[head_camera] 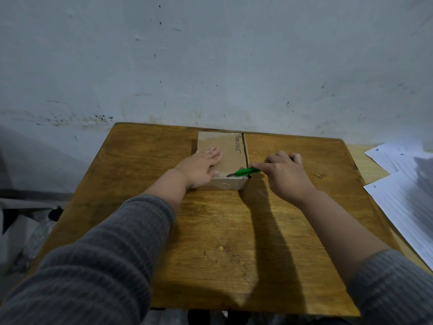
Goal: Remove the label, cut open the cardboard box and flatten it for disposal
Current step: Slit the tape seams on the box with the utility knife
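A small brown cardboard box (228,152) lies flat at the far middle of the wooden table (234,231), with handwriting along its right side. My left hand (201,167) rests palm down on the box top, fingers spread, pressing on it. My right hand (285,174) grips a green utility knife (246,171). Its short blade points left and touches the box's near top edge at the right corner.
White lined paper sheets (403,184) lie on a surface to the right of the table. A pale stained wall stands just behind the table's far edge. Dark and grey things sit low at the left (28,212).
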